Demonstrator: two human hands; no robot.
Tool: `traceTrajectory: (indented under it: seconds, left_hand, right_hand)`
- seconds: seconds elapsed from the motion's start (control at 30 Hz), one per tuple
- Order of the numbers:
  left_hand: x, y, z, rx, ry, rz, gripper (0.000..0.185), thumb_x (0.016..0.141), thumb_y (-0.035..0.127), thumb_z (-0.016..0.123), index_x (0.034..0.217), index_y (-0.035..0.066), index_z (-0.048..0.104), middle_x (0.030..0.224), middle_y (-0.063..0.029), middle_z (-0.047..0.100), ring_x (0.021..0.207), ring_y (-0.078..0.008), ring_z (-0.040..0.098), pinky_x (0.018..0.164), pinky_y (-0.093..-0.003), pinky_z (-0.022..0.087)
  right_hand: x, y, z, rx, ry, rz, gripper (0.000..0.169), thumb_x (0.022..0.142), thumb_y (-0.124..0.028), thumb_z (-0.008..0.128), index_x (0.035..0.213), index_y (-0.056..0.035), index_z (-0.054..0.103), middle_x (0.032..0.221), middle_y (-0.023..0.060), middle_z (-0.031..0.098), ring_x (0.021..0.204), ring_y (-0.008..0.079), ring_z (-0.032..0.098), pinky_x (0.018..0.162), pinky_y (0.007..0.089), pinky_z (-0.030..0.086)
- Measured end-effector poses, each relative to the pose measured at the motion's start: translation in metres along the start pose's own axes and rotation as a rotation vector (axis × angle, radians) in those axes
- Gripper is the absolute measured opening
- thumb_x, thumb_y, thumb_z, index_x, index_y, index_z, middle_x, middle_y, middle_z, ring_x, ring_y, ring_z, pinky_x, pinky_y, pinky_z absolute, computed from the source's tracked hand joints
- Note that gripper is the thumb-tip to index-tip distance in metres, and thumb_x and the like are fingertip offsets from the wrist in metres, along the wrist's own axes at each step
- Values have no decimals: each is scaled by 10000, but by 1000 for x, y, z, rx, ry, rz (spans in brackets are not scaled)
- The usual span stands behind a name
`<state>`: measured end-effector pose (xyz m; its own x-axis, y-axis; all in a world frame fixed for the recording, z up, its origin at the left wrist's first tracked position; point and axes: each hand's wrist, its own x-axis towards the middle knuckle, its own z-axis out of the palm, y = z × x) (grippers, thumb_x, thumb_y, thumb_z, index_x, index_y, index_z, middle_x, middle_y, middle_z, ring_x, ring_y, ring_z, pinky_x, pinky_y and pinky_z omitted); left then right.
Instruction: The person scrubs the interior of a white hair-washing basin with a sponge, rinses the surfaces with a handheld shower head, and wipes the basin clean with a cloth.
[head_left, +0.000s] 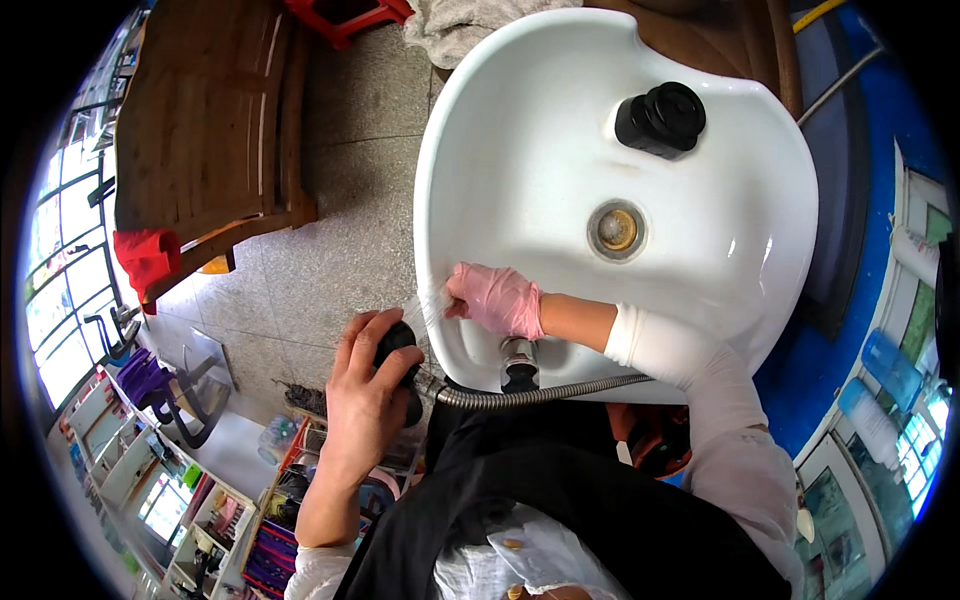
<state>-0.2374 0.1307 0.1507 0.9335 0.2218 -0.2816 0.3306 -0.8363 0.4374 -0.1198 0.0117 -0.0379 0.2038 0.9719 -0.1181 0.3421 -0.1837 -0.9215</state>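
My bare left hand (367, 382) is closed around a black hand shower head (397, 351) at the left edge of the white ceramic wash basin (429, 195). Water spray streams from it toward my right hand (499, 300), which wears a pink glove over the basin's near left corner. The right fingers are curled; whether they hold anything is hidden. A flexible metal hose (525, 399) runs from the shower head along the basin's near rim. Just below the right wrist stands a chrome and black tap (519, 364).
A black neck rest (664, 120) sits at the basin's far side, beyond the drain (617, 229). A wooden bench (210, 112) with a red cloth (148, 259) stands left. Shelving (217, 517) lies lower left; a light towel (461, 30) is beyond the basin.
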Motion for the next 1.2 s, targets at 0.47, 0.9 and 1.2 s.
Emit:
traceTrajectory:
  seconds: [0.47, 0.9, 1.2]
  left_hand:
    - [5, -4, -4, -75, -1, 8, 383, 552, -119, 611, 887, 65, 603, 1212, -117, 541, 1164, -366, 504, 901, -438, 476]
    - [35, -5, -1, -46, 25, 73, 390, 542, -133, 599, 878, 65, 606, 1208, -120, 538, 1169, -371, 497, 899, -441, 484]
    - [49, 1, 8, 0, 12, 167, 408, 550, -117, 612, 905, 81, 628, 1237, -107, 534, 1187, -374, 485, 877, -443, 510]
  right_hand:
    - [31, 40, -1, 297, 210, 76, 77, 873, -83, 528, 916, -44, 476, 851, 114, 529, 791, 274, 583, 716, 358, 496]
    - [80, 68, -59, -74, 543, 125, 70, 841, -114, 574, 810, -51, 582, 788, 129, 612, 789, 268, 628, 692, 367, 503]
    - [25, 76, -14, -142, 238, 336, 224, 884, -259, 490, 925, -103, 646, 990, 134, 635, 953, 303, 609, 829, 435, 471]
